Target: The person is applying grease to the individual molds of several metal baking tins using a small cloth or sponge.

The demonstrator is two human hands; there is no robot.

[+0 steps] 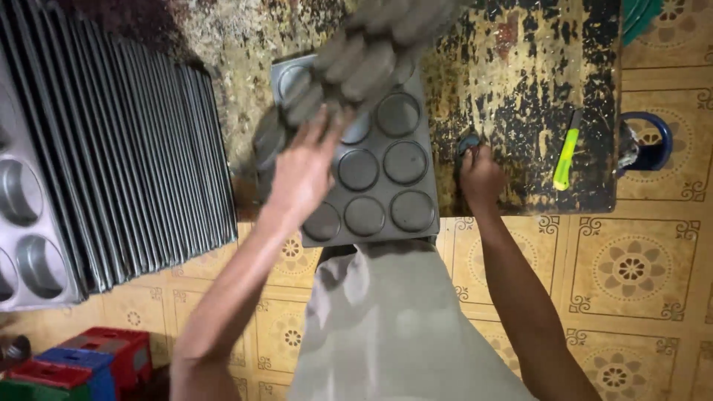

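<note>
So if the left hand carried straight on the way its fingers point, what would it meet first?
The left hand points up and away, already against a blurred grey muffin tray above the flat tray; that blurred tray looks first, though depth is unclear.

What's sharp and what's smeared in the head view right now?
Head view: the muffin tray lifted by the left hand is motion-blurred, its cups streaked. The flat tray on the worn table, the right hand and the green-handled knife stay fairly sharp. Light is even, no harsh glare.

We see no packages | no labels | no signs | no screens in our view
</note>
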